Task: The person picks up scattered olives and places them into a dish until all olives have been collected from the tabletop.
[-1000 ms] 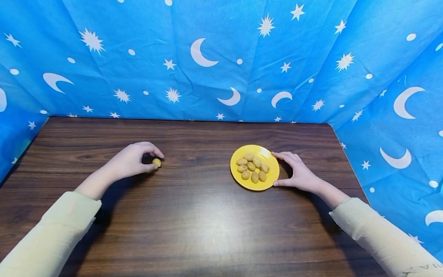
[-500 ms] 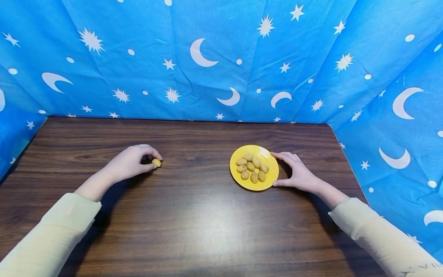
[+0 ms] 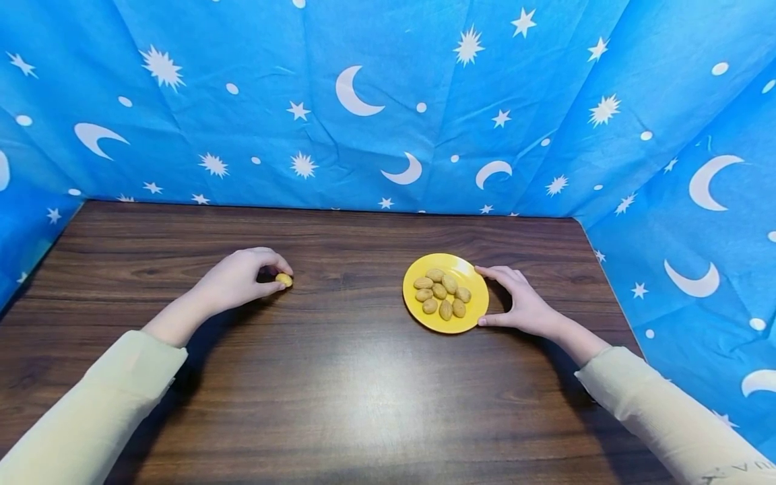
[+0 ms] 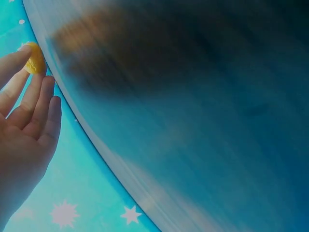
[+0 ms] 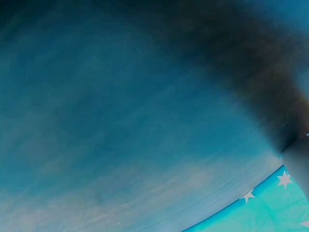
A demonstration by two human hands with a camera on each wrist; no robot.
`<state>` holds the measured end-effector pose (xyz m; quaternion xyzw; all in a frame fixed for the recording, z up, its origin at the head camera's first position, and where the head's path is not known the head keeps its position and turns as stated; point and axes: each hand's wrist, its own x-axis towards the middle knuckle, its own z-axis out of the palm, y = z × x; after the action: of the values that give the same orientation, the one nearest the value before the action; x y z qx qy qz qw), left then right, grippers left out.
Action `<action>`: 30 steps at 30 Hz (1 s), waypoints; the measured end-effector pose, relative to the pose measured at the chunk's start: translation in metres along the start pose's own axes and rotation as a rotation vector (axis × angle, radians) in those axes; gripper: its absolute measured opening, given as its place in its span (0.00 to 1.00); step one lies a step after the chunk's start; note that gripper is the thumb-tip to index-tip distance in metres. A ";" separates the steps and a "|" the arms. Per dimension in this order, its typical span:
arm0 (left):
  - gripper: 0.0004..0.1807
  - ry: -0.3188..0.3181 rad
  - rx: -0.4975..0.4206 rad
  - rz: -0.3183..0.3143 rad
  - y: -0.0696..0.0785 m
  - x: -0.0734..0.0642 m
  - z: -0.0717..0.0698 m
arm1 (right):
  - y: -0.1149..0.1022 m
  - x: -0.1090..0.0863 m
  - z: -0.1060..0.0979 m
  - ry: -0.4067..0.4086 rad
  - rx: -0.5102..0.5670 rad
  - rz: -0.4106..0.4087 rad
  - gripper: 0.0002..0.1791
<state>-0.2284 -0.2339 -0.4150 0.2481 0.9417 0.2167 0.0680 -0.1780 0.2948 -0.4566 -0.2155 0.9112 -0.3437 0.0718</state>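
Between thumb and fingertips, my left hand (image 3: 242, 277) pinches a small tan, oval, wrinkled nut-like piece (image 3: 283, 279) on the left side of the table. In the left wrist view the same piece (image 4: 35, 59) looks yellow, with the thumb against it and the other fingers extended. On the right, a round yellow plate (image 3: 448, 326) bears several similar tan pieces (image 3: 438, 291) grouped in its middle. My right hand (image 3: 518, 302) holds the plate's right rim, thumb at the near side and index finger at the far side. The right wrist view mostly shows blurred table.
A dark wood-grain table (image 3: 339, 377) lies under both hands. Blue cloth (image 3: 364, 155) with white moons and stars hangs along its back edge and continues down the right and left sides.
My left hand has shifted slightly right with the nut-like piece pinched in it. The right hand and the plate have stayed in place.
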 end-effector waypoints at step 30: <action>0.10 0.002 -0.050 0.173 0.067 0.059 0.024 | 0.000 0.000 0.001 -0.002 -0.008 -0.013 0.51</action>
<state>-0.2448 -0.1429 -0.4082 0.3264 0.9112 0.2455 0.0543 -0.1781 0.2944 -0.4573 -0.2220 0.9111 -0.3403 0.0695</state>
